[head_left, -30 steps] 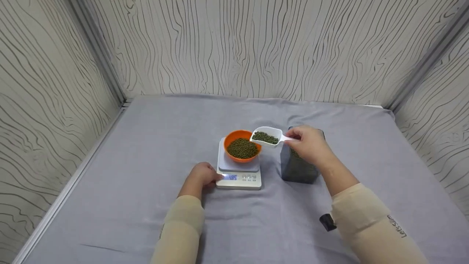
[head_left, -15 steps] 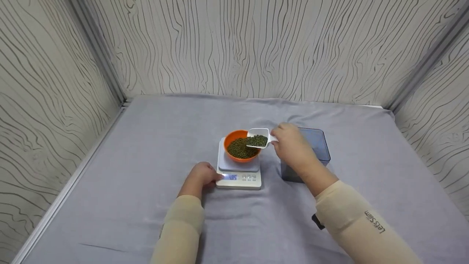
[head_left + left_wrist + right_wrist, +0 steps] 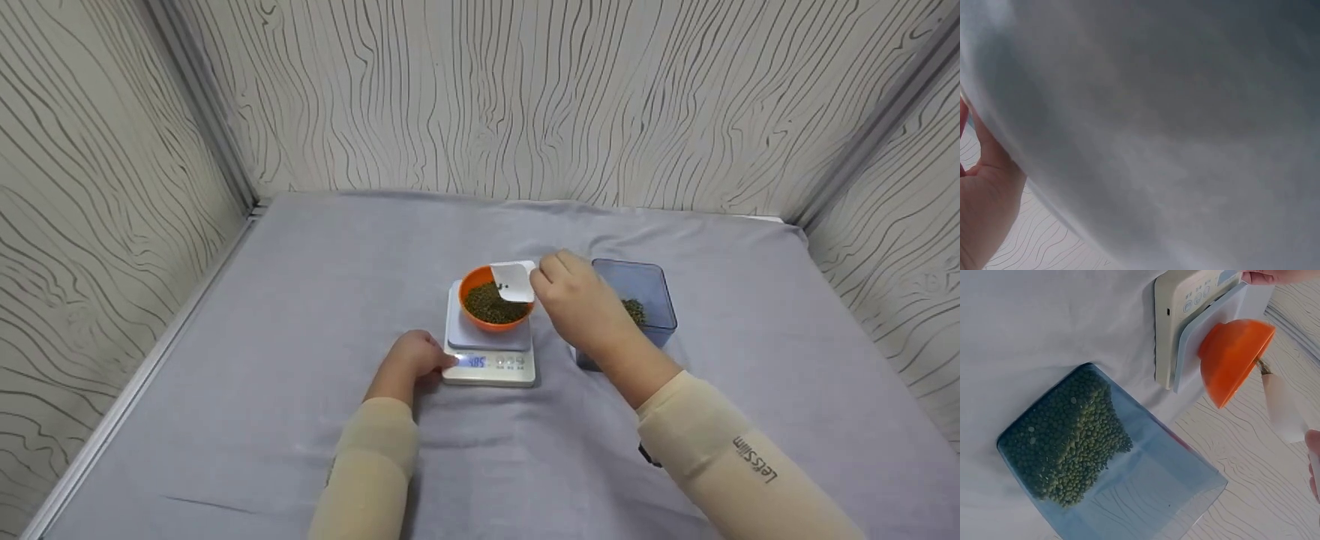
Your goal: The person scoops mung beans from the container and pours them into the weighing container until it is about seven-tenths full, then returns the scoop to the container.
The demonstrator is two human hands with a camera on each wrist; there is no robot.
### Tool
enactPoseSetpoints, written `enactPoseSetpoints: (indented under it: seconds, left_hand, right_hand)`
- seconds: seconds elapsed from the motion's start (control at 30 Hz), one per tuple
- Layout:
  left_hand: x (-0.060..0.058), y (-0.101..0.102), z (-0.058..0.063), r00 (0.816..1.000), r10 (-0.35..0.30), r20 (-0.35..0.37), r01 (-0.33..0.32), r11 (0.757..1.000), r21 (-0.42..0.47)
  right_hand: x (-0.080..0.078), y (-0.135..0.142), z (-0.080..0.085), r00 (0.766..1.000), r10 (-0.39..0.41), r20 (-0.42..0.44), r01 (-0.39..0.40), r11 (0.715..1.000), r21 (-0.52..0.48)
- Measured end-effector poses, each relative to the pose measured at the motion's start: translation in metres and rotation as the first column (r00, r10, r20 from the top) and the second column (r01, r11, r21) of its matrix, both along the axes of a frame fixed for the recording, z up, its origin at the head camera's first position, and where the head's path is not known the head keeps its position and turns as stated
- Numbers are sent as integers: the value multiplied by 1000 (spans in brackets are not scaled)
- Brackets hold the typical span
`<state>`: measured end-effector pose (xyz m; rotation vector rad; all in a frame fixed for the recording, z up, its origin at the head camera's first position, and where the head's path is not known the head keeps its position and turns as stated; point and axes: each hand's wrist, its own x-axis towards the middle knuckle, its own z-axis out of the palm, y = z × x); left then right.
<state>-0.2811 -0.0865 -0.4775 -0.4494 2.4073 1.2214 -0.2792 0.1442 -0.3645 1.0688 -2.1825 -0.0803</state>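
In the head view, my right hand grips the handle of a white scoop, tipped over an orange bowl. A few green mung beans cling inside the scoop, and more mung beans fill much of the bowl. In the right wrist view, beans drop from the scoop's lip into the bowl. The bowl sits on the platform of a kitchen scale with a lit display. My left hand holds the scale's front left edge, thumb beside the display; in the left wrist view grey cloth covers most of the picture.
A clear bluish square container, partly filled with mung beans, stands right of the scale, under my right forearm. A small black object shows beside the right sleeve. Grey cloth covers the table; patterned panels enclose it.
My right hand has moved left and tipped the scoop over the bowl. Nearly all the beans have left the scoop. The left hand stays at the scale, and more of the container shows.
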Motion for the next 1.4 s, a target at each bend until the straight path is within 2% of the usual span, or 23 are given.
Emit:
enactPoseSetpoints:
  seconds: [0.13, 0.3, 0.6, 0.73, 0.9, 1.07, 1.23, 1.4]
  left_hand:
    - [-1, 0, -1, 1000, -1, -1, 1, 1000, -1]
    - [-1, 1, -2, 1000, -6, -9, 6, 1000, -10]
    - [-1, 1, 0, 1000, -4, -15, 3, 1000, -26]
    - [-1, 2, 0, 1000, 0, -17, 0, 1000, -27]
    - [0, 2, 0, 1000, -1, -16, 1, 1000, -21]
    - [2, 1, 1, 1000, -12, -17, 11, 999, -31]
    - [2, 1, 1, 1000, -9, -15, 8, 1000, -26]
    - [2, 1, 1, 1000, -8, -15, 8, 1000, -22]
  right_hand:
    - [1, -2, 1, 999, 8, -37, -6, 999, 44]
    - [2, -2, 1, 999, 9, -37, -7, 998, 60]
    - [-2, 5, -4, 1000, -8, 9, 9, 1000, -14]
    - [-3, 9, -6, 996, -26, 89, 34, 995, -95]
    - [-6, 16, -8, 974, -23, 226, 76, 971, -228]
    - [-11, 27, -12, 957, -4, 289, 108, 933, -343]
    - [-14, 37, -12, 940, -45, 337, 184, 902, -391]
    - [-15, 50, -8, 901, -96, 423, 285, 866, -411]
